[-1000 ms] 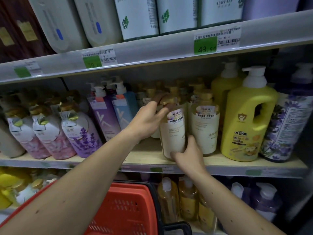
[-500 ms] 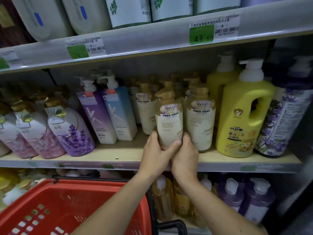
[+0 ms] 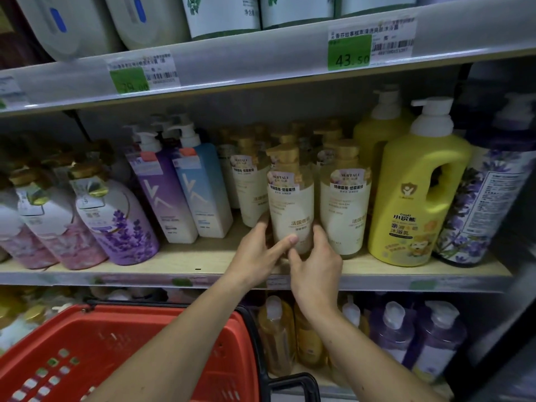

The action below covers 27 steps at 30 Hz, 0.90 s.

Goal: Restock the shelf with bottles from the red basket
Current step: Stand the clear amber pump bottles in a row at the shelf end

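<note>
We see bare wood along the near edge of the shelf (image 3: 203, 258), widest in front of the blue bottle (image 3: 203, 192), with a narrower strip running right past the yellow jug (image 3: 414, 198). At far left stand pink bottles (image 3: 46, 224) and a lavender bottle (image 3: 116, 219), then a purple bottle (image 3: 162, 195) just beside the blue one. Right of those the cream bottles crowd in rows toward the back, and little room is left between them.

Our left hand (image 3: 255, 256) wraps the lower left side of the front cream bottle (image 3: 291, 204), thumb laid across its face, fingers curled behind. Our right hand (image 3: 317, 265) cups the same bottle low on its right side, fingers bent round it. Both hold it between them; it stands upright near the front edge, its base hidden by the hands, so we cannot tell whether it rests on the wood. A second cream bottle (image 3: 345, 204) stands just right of it, almost touching.

The red basket (image 3: 121, 358) sits near and low at left, under our left forearm; the visible part of its floor is bare, the rest hidden by the arm. Price tags (image 3: 349, 52) hang on the upper shelf rail, and more bottles stand on the shelf below at right
</note>
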Each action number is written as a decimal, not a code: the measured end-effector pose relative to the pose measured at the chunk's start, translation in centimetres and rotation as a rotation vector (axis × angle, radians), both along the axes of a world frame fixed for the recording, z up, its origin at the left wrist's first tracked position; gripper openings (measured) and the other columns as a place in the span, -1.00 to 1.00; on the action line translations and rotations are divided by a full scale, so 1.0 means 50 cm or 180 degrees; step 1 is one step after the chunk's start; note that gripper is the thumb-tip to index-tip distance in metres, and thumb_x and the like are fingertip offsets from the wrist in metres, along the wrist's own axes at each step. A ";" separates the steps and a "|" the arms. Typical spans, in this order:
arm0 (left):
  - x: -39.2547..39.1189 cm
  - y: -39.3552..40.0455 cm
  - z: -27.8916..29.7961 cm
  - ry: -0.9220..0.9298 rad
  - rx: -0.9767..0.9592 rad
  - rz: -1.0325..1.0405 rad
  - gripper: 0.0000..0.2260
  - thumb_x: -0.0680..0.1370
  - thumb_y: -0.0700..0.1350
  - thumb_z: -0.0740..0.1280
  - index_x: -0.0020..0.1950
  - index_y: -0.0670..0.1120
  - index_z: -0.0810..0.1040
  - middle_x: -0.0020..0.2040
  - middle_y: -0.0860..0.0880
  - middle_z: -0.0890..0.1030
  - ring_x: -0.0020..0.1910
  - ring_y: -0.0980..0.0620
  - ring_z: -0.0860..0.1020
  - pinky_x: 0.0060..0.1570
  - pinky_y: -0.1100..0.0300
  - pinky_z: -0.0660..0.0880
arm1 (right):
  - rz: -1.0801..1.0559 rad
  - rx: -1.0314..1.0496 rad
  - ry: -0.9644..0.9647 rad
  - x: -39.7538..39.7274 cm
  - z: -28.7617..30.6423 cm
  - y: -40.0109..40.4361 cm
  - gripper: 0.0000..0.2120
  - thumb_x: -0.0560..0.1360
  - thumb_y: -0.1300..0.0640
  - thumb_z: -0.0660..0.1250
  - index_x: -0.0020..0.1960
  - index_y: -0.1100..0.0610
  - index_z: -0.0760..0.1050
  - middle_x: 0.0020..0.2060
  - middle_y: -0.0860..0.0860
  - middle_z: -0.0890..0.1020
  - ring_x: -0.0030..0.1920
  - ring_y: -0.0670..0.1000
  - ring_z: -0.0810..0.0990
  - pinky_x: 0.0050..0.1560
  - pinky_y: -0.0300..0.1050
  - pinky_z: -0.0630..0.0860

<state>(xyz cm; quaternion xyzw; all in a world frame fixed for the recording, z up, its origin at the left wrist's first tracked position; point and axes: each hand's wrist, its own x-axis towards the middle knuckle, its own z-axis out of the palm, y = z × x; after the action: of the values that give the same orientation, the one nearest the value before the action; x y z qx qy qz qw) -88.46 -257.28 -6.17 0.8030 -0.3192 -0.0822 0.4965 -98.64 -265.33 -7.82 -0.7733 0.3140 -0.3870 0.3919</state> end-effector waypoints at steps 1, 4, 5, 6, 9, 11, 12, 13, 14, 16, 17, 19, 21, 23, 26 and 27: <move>-0.002 -0.001 -0.001 -0.0006 -0.0019 0.0007 -0.56 0.48 0.24 0.49 0.28 0.13 0.48 0.27 0.12 0.63 0.25 0.19 0.59 0.27 0.04 0.58 | 0.0025 0.0016 0.0004 -0.002 0.000 -0.002 -0.40 0.54 0.12 0.47 0.52 0.14 0.37 0.37 0.08 0.57 0.41 0.05 0.49 0.45 -0.05 0.42; -0.008 0.003 -0.002 0.0017 -0.0050 0.0019 -0.61 0.52 0.18 0.48 0.26 0.07 0.51 0.25 0.10 0.64 0.22 0.16 0.62 0.24 0.02 0.59 | 0.0136 0.0022 0.0000 -0.010 0.000 -0.003 -0.41 0.55 0.18 0.44 0.54 0.14 0.35 0.39 0.08 0.55 0.42 0.06 0.49 0.45 0.02 0.44; -0.010 0.004 -0.002 0.0024 -0.0065 -0.0019 -0.59 0.52 0.17 0.48 0.29 0.07 0.51 0.27 0.10 0.64 0.23 0.17 0.62 0.26 0.03 0.58 | 0.0153 0.0007 -0.0001 -0.012 -0.001 -0.002 -0.40 0.55 0.21 0.42 0.54 0.14 0.34 0.40 0.08 0.55 0.42 0.06 0.49 0.46 0.02 0.43; -0.011 0.006 -0.002 0.0025 -0.0079 -0.0051 -0.57 0.52 0.16 0.48 0.32 0.08 0.50 0.30 0.11 0.63 0.25 0.17 0.61 0.28 0.04 0.57 | 0.0164 -0.0002 -0.0005 -0.014 -0.003 -0.001 -0.39 0.54 0.25 0.40 0.55 0.14 0.33 0.40 0.09 0.55 0.42 0.07 0.50 0.46 0.02 0.42; -0.013 0.007 -0.002 0.0016 -0.0074 -0.0079 -0.57 0.53 0.16 0.47 0.35 0.11 0.48 0.32 0.12 0.62 0.27 0.19 0.59 0.31 0.06 0.55 | 0.0155 0.0101 -0.0112 -0.015 -0.007 0.001 -0.38 0.53 0.28 0.38 0.56 0.13 0.33 0.37 0.11 0.58 0.37 0.09 0.55 0.42 0.08 0.46; -0.015 0.005 -0.001 0.0008 -0.0036 -0.0027 -0.59 0.54 0.18 0.46 0.32 0.06 0.51 0.28 0.09 0.64 0.23 0.16 0.62 0.28 0.04 0.57 | 0.0137 0.0126 -0.0104 -0.013 -0.007 0.002 -0.38 0.53 0.26 0.40 0.56 0.13 0.33 0.36 0.11 0.59 0.36 0.09 0.56 0.40 0.09 0.48; -0.016 0.004 0.000 -0.0009 -0.0010 -0.0005 -0.59 0.54 0.19 0.45 0.30 0.03 0.52 0.25 0.08 0.65 0.20 0.15 0.63 0.25 0.03 0.58 | 0.0144 0.0128 -0.0098 -0.013 -0.007 0.002 -0.37 0.53 0.25 0.42 0.56 0.13 0.34 0.36 0.11 0.58 0.36 0.09 0.56 0.39 0.09 0.48; -0.016 0.004 0.000 -0.0039 0.0020 0.0017 -0.59 0.54 0.19 0.45 0.29 0.02 0.53 0.23 0.07 0.66 0.18 0.15 0.64 0.24 0.02 0.59 | 0.0164 0.0143 -0.0106 -0.012 -0.007 0.001 -0.37 0.52 0.24 0.43 0.56 0.13 0.34 0.37 0.11 0.58 0.36 0.09 0.56 0.39 0.09 0.49; -0.015 0.004 0.000 -0.0071 0.0055 0.0029 -0.59 0.54 0.20 0.44 0.28 0.01 0.54 0.22 0.06 0.67 0.16 0.14 0.65 0.23 0.01 0.59 | 0.0185 0.0173 -0.0121 -0.011 -0.008 -0.001 -0.36 0.52 0.24 0.44 0.56 0.13 0.34 0.38 0.11 0.57 0.37 0.09 0.55 0.39 0.10 0.49; -0.013 0.005 0.000 -0.0086 0.0119 0.0026 -0.58 0.54 0.22 0.44 0.28 0.00 0.54 0.22 0.05 0.67 0.15 0.14 0.65 0.22 0.00 0.60 | 0.0200 0.0231 -0.0112 -0.011 -0.007 -0.001 -0.35 0.52 0.24 0.45 0.56 0.11 0.33 0.38 0.10 0.57 0.37 0.09 0.56 0.39 0.10 0.50; -0.015 0.006 0.001 -0.0086 0.0146 0.0022 -0.57 0.54 0.22 0.43 0.27 -0.01 0.54 0.23 0.05 0.67 0.14 0.14 0.65 0.21 -0.01 0.60 | 0.0182 0.0242 -0.0089 -0.012 -0.006 -0.001 -0.35 0.52 0.23 0.45 0.56 0.10 0.32 0.37 0.10 0.57 0.36 0.09 0.56 0.39 0.10 0.50; -0.020 0.009 0.004 -0.0059 0.0189 0.0022 -0.56 0.55 0.21 0.42 0.30 -0.03 0.53 0.25 0.02 0.66 0.17 0.14 0.65 0.23 -0.01 0.59 | 0.0167 0.0295 -0.0037 -0.013 -0.003 0.002 -0.35 0.53 0.25 0.42 0.57 0.09 0.31 0.37 0.11 0.57 0.36 0.10 0.56 0.39 0.11 0.50; -0.027 0.012 0.008 -0.0050 0.0318 0.0009 -0.56 0.58 0.20 0.40 0.32 -0.05 0.51 0.27 -0.01 0.65 0.22 0.09 0.63 0.26 -0.03 0.57 | 0.0264 0.0488 0.0047 -0.018 0.006 0.005 -0.33 0.54 0.29 0.35 0.60 0.06 0.26 0.42 0.10 0.53 0.41 0.10 0.51 0.43 0.11 0.45; -0.034 0.022 0.011 -0.0073 0.0490 -0.0007 -0.58 0.61 0.15 0.37 0.32 -0.10 0.51 0.23 -0.06 0.66 0.22 -0.01 0.63 0.27 -0.10 0.54 | 0.0423 0.0780 0.0142 -0.029 0.022 0.007 -0.30 0.55 0.32 0.30 0.63 0.02 0.21 0.50 0.06 0.45 0.50 0.06 0.41 0.51 0.11 0.36; -0.040 0.066 0.024 -0.0141 0.0500 0.0052 -0.59 0.66 0.02 0.34 0.45 -0.15 0.47 0.23 0.00 0.63 0.22 0.01 0.61 0.38 -0.07 0.44 | 0.0543 0.0947 0.0190 -0.063 0.050 0.020 -0.33 0.54 0.27 0.32 0.60 -0.01 0.26 0.50 -0.02 0.44 0.52 -0.01 0.37 0.53 0.04 0.33; -0.043 0.091 0.038 -0.0140 0.0439 0.0058 -0.56 0.66 -0.02 0.35 0.51 -0.12 0.44 0.30 0.02 0.62 0.28 0.11 0.58 0.43 0.02 0.44 | 0.0677 0.0979 0.0131 -0.073 0.060 0.029 -0.36 0.54 0.25 0.34 0.58 -0.04 0.30 0.48 -0.06 0.47 0.48 -0.06 0.40 0.48 -0.04 0.36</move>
<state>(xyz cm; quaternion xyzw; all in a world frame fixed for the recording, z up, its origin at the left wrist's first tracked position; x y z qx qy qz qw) -90.63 -252.74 -4.28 0.8398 -0.3163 -0.0817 0.4336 -102.30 -263.87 -4.83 -0.7409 0.2938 -0.2749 0.5377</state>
